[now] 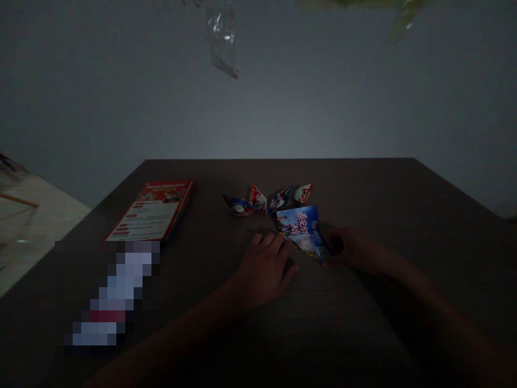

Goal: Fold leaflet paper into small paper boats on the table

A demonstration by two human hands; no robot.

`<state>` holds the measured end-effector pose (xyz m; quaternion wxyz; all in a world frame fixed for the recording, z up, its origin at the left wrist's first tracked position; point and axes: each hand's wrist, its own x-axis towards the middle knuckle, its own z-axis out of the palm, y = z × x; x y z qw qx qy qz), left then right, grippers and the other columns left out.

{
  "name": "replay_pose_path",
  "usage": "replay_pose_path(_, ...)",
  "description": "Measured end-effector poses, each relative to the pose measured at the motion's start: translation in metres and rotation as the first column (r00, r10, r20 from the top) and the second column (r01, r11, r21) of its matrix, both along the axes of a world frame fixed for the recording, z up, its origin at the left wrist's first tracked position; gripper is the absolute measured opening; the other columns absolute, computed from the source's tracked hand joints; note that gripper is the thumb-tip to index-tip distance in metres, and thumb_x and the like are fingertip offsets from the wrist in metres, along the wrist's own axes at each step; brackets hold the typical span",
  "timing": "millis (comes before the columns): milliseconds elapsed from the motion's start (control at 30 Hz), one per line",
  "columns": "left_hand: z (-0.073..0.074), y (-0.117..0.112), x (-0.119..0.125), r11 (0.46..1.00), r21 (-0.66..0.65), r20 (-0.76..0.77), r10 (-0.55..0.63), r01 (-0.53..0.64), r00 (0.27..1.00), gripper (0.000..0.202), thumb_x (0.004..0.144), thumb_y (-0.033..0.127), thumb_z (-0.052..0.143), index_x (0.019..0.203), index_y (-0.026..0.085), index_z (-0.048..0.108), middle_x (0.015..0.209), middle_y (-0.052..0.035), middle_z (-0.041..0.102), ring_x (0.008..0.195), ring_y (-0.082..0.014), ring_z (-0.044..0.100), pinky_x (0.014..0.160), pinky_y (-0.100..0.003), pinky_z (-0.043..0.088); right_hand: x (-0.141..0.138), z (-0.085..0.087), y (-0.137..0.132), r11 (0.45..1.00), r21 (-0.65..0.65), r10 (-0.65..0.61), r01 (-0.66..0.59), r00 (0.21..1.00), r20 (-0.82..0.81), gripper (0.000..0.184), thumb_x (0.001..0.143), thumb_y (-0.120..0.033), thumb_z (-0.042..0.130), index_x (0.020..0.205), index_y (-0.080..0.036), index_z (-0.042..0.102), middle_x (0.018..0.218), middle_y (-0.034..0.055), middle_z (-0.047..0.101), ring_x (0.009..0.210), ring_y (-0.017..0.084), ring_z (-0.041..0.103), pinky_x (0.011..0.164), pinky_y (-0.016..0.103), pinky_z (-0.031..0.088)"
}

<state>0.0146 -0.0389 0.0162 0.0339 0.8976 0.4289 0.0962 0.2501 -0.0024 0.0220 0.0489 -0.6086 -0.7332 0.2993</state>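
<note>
The scene is dim. My right hand (343,248) pinches the lower right edge of a blue printed paper sheet (301,229) that lies on the dark brown table (404,215). My left hand (264,267) rests on the table just left of the sheet, fingers together and curled down, fingertips near its left edge; nothing shows in it. Behind the sheet, several small folded paper shapes (266,200) in red, blue and white stand in a row.
A red and white printed booklet (155,211) lies at the left of the table. A blurred-out object (113,293) lies near the left front. A clear plastic bag (222,37) hangs against the grey wall behind.
</note>
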Motion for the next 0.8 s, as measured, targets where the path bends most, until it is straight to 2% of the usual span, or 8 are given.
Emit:
replay_pose_path(67, 0.0, 0.0, 0.0, 1.0, 0.003, -0.002, -0.004, 0.004, 1.0, 0.042, 0.088, 0.044, 0.04, 0.117, 0.016, 0.052, 0.11, -0.0107, 0.054, 0.101, -0.026, 0.045, 0.085, -0.041, 0.034, 0.004, 0.0, 0.002, 0.999, -0.032, 0.005, -0.007, 0.999, -0.054, 0.031, 0.054, -0.033, 0.076, 0.071, -0.018, 0.055, 0.065, -0.0004, 0.06, 0.058, 0.014, 0.053, 0.049, 0.024, 0.034)
replay_pose_path(167, 0.001, 0.001, 0.0, 1.0, 0.006, -0.002, -0.01, 0.01, 1.0, 0.041, 0.089, 0.044, 0.04, 0.117, 0.018, 0.053, 0.11, -0.0102, 0.055, 0.101, -0.0259, 0.046, 0.084, -0.041, 0.034, 0.006, -0.003, 0.005, 0.998, -0.029, -0.053, 0.049, 0.983, -0.177, 0.036, 0.062, -0.043, 0.072, 0.082, -0.016, 0.06, 0.072, 0.0022, 0.064, 0.065, 0.017, 0.058, 0.054, 0.026, 0.041)
replay_pose_path(233, 0.0, 0.001, 0.0, 1.0, 0.005, 0.001, -0.013, 0.013, 1.0, 0.041, 0.089, 0.045, 0.04, 0.118, 0.02, 0.052, 0.11, -0.0096, 0.055, 0.101, -0.0259, 0.046, 0.084, -0.041, 0.034, 0.004, -0.007, 0.008, 0.993, 0.026, -0.101, 0.111, 0.964, -0.244, 0.041, 0.069, -0.047, 0.066, 0.096, -0.016, 0.061, 0.075, 0.0031, 0.065, 0.067, 0.018, 0.06, 0.057, 0.027, 0.043)
replay_pose_path(333, -0.001, 0.001, 0.0, 1.0, 0.005, 0.007, -0.016, 0.016, 1.0, 0.042, 0.089, 0.048, 0.038, 0.12, 0.022, 0.051, 0.113, -0.0094, 0.053, 0.103, -0.0263, 0.045, 0.084, -0.042, 0.034, -0.004, -0.013, 0.012, 0.978, 0.122, -0.139, 0.168, 0.966, -0.217, 0.048, 0.076, -0.047, 0.059, 0.114, -0.018, 0.056, 0.073, 0.0028, 0.067, 0.062, 0.018, 0.062, 0.052, 0.026, 0.042)
replay_pose_path(433, -0.003, 0.002, -0.001, 1.0, 0.006, 0.008, -0.026, 0.026, 1.0, 0.042, 0.089, 0.048, 0.038, 0.121, 0.025, 0.051, 0.117, -0.0094, 0.052, 0.104, -0.0267, 0.045, 0.084, -0.043, 0.034, -0.013, -0.017, 0.016, 0.958, 0.235, -0.128, 0.165, 0.978, -0.165, 0.037, 0.079, -0.043, 0.055, 0.106, -0.018, 0.062, 0.075, 0.0043, 0.069, 0.062, 0.018, 0.062, 0.052, 0.025, 0.041)
replay_pose_path(633, -0.006, 0.005, -0.003, 1.0, 0.0, 0.103, -0.013, 0.013, 0.995, 0.039, 0.089, 0.045, 0.041, 0.118, 0.023, 0.054, 0.118, -0.0095, 0.053, 0.104, -0.0259, 0.046, 0.085, -0.043, 0.035, -0.016, -0.02, 0.016, 0.96, 0.193, -0.149, 0.204, 0.953, -0.263, 0.028, 0.082, -0.041, 0.05, 0.088, -0.017, 0.064, 0.074, 0.0042, 0.069, 0.061, 0.017, 0.062, 0.052, 0.025, 0.041)
replay_pose_path(800, -0.012, 0.016, -0.009, 0.994, -0.024, 0.247, 0.108, -0.106, 0.963, 0.028, 0.088, 0.035, 0.044, 0.106, 0.017, 0.057, 0.106, -0.0089, 0.057, 0.1, -0.0231, 0.05, 0.085, -0.04, 0.038, -0.014, -0.018, 0.012, 0.967, 0.148, -0.137, 0.206, 0.916, -0.378, 0.03, 0.081, -0.045, 0.051, 0.076, -0.016, 0.058, 0.063, 0.0016, 0.062, 0.055, 0.015, 0.055, 0.049, 0.024, 0.038)
